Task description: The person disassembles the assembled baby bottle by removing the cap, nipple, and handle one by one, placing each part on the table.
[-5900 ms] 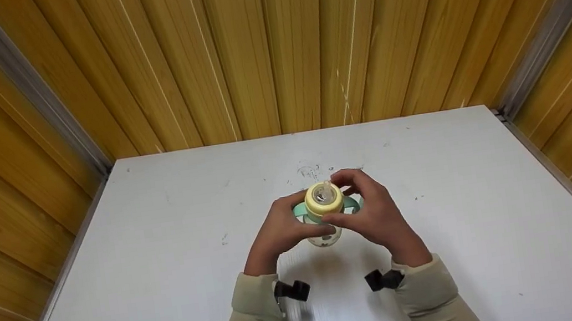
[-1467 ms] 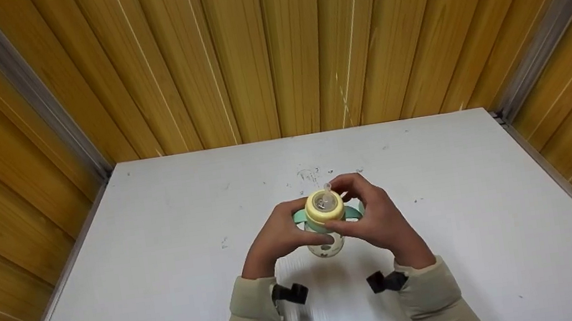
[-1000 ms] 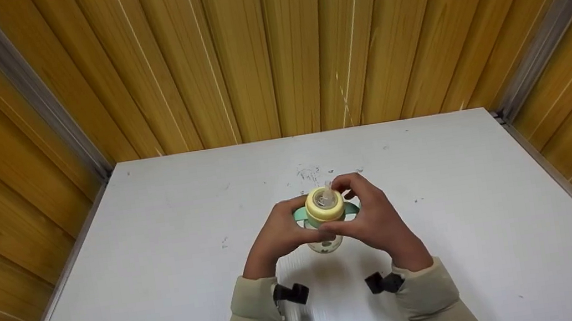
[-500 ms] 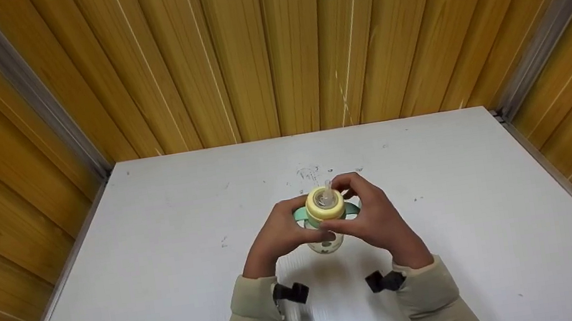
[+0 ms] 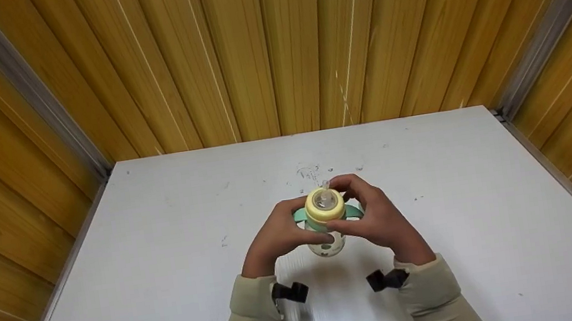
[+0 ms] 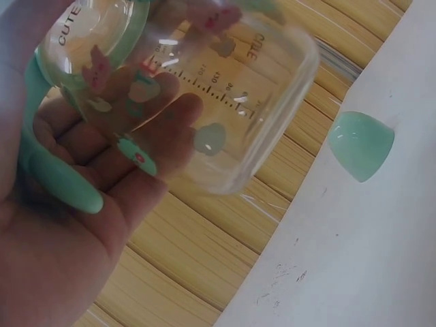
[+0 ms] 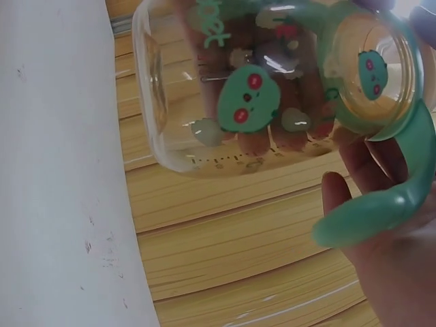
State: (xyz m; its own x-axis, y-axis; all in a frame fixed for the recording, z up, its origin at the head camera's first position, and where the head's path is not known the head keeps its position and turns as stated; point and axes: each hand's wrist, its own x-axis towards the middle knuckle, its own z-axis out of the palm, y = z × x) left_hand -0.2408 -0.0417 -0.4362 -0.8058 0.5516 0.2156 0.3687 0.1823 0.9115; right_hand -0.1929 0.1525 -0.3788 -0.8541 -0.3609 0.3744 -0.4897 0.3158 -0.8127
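Observation:
A clear baby bottle (image 5: 327, 249) with printed cartoon faces is held up above the table in both hands. Its yellow screw collar (image 5: 325, 215) carries a clear teat (image 5: 326, 198), and a green handle (image 7: 371, 216) stands out on each side. My left hand (image 5: 277, 235) grips the bottle from the left, its thumb across the front and its fingers round the back. At the right, my right hand (image 5: 378, 221) pinches the collar with the thumb in front and the fingertips behind. A green domed cap (image 6: 361, 144) stands on the table in the left wrist view.
The white tabletop (image 5: 180, 287) has dark scuff marks near its middle. Yellow wood-look panels (image 5: 243, 54) enclose the back and both sides, with grey metal posts (image 5: 552, 22) at the corners. A small black wrist camera (image 5: 290, 292) is strapped to each sleeve.
Both hands keep hold of the bottle throughout. It sits slightly lower in the head view than in the oldest frame. The right thumb shifts slightly along the collar and the bottle's tilt varies a little.

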